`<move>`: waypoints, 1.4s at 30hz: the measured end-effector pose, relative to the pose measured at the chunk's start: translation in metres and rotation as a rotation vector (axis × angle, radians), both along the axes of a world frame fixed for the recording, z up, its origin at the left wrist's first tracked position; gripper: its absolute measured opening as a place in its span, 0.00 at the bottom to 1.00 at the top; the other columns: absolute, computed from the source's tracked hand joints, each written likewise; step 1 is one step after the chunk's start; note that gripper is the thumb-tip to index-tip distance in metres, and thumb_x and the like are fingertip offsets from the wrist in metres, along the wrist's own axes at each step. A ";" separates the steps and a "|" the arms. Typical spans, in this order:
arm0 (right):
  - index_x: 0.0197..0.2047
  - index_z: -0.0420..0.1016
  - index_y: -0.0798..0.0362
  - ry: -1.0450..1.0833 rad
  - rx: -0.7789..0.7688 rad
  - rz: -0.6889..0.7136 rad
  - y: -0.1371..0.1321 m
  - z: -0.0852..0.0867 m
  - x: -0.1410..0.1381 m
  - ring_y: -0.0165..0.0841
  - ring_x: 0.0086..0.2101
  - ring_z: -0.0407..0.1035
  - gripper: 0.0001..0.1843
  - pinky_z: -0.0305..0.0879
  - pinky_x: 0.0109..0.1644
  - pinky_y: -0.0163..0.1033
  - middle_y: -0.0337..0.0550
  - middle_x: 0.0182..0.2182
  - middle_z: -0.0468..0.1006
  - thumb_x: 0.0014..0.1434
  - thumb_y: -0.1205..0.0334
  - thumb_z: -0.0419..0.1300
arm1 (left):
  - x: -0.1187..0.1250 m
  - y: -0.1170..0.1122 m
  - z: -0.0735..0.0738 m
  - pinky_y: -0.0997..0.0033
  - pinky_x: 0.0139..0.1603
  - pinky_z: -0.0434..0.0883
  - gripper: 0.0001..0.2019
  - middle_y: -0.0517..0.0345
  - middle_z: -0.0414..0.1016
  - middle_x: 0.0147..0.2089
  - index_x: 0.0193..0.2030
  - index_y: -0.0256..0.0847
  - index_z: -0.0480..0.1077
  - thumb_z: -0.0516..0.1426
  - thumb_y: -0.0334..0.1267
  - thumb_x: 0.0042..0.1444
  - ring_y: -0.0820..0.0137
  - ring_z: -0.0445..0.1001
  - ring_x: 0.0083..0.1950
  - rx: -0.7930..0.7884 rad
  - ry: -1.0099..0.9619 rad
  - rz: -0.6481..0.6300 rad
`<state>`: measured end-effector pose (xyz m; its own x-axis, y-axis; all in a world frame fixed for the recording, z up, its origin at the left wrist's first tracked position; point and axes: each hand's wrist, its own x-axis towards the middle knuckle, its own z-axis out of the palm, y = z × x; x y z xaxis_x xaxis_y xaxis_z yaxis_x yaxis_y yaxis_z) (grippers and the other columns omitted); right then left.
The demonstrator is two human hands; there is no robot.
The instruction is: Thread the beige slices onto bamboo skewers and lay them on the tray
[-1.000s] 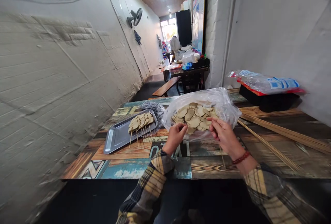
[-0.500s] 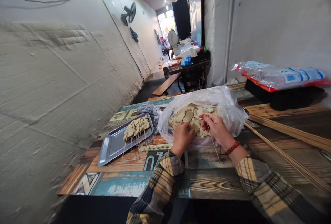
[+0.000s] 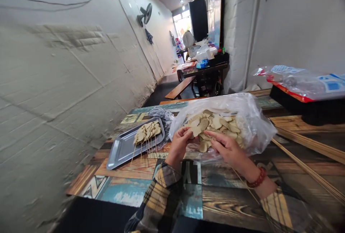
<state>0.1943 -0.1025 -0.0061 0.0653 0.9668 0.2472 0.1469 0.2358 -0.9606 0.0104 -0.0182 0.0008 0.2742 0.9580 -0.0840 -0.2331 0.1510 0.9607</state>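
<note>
In the head view my left hand (image 3: 179, 145) pinches a flat beige slice (image 3: 195, 130) at its edge, over an open clear plastic bag (image 3: 260, 132). Many similar slices (image 3: 225, 123) lie heaped in the bag. My right hand (image 3: 232, 153) grips a thin bamboo skewer (image 3: 244, 183), whose rear end slants down toward my wrist. Its tip is close to the held slice; whether it has pierced it I cannot tell. To the left, a metal tray (image 3: 116, 153) carries several loaded skewers (image 3: 147, 133), with their bare ends sticking out over its near rim.
Bundles of bamboo skewers (image 3: 309, 140) lie on the wood-patterned table (image 3: 175, 195) at right. Behind them, a plastic package (image 3: 304, 84) rests on a black object. A crumpled grey plastic bag (image 3: 161, 113) sits behind the tray. A wall (image 3: 67, 93) runs along the left.
My left hand has lifted a slice out of the heap. My right hand has tilted the skewer from steep to low, pointing toward that slice. The camera view has shifted slightly left.
</note>
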 end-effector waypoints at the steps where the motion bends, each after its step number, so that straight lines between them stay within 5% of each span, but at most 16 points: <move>1: 0.57 0.80 0.54 -0.053 -0.012 0.012 -0.001 -0.002 -0.003 0.30 0.20 0.63 0.24 0.60 0.23 0.35 0.36 0.21 0.74 0.61 0.58 0.56 | -0.002 0.001 -0.002 0.73 0.32 0.72 0.25 0.58 0.77 0.33 0.39 0.37 0.73 0.74 0.48 0.38 0.73 0.75 0.29 -0.002 -0.015 0.018; 7: 0.56 0.81 0.52 -0.298 -0.034 0.069 -0.006 -0.014 -0.010 0.36 0.26 0.72 0.23 0.72 0.32 0.41 0.41 0.24 0.79 0.62 0.59 0.53 | -0.008 0.005 -0.011 0.73 0.33 0.71 0.25 0.59 0.78 0.32 0.40 0.36 0.75 0.75 0.41 0.35 0.74 0.73 0.28 0.020 -0.117 0.048; 15: 0.59 0.79 0.52 -0.306 -0.042 0.073 -0.009 -0.017 -0.012 0.43 0.37 0.79 0.24 0.77 0.43 0.47 0.45 0.33 0.84 0.63 0.60 0.53 | -0.004 0.003 -0.005 0.73 0.35 0.71 0.19 0.59 0.79 0.35 0.40 0.37 0.74 0.71 0.36 0.39 0.73 0.74 0.32 0.095 -0.036 0.154; 22: 0.59 0.80 0.49 -0.337 0.019 0.059 -0.009 -0.025 -0.014 0.41 0.39 0.81 0.24 0.78 0.45 0.47 0.47 0.44 0.86 0.64 0.61 0.53 | -0.005 0.003 -0.004 0.72 0.40 0.72 0.16 0.57 0.80 0.37 0.40 0.38 0.75 0.68 0.35 0.42 0.70 0.76 0.36 0.156 0.031 0.180; 27: 0.57 0.81 0.49 -0.323 0.059 0.016 -0.006 -0.033 -0.015 0.44 0.50 0.79 0.23 0.77 0.54 0.51 0.48 0.51 0.84 0.63 0.62 0.54 | -0.004 0.004 -0.007 0.70 0.41 0.73 0.15 0.55 0.81 0.38 0.41 0.38 0.76 0.67 0.35 0.44 0.68 0.78 0.38 0.227 0.106 0.196; 42: 0.58 0.81 0.52 -0.325 0.049 0.057 -0.007 -0.027 -0.015 0.44 0.52 0.78 0.23 0.77 0.56 0.50 0.48 0.53 0.82 0.63 0.64 0.53 | -0.008 0.007 -0.016 0.68 0.45 0.75 0.13 0.52 0.83 0.43 0.42 0.40 0.80 0.64 0.33 0.48 0.63 0.79 0.45 0.357 0.296 0.268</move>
<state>0.1789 -0.1096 -0.0326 -0.0783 0.9531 0.2925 0.4289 0.2970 -0.8531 0.0028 -0.0115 -0.0150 0.0297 0.9742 0.2236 0.0700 -0.2252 0.9718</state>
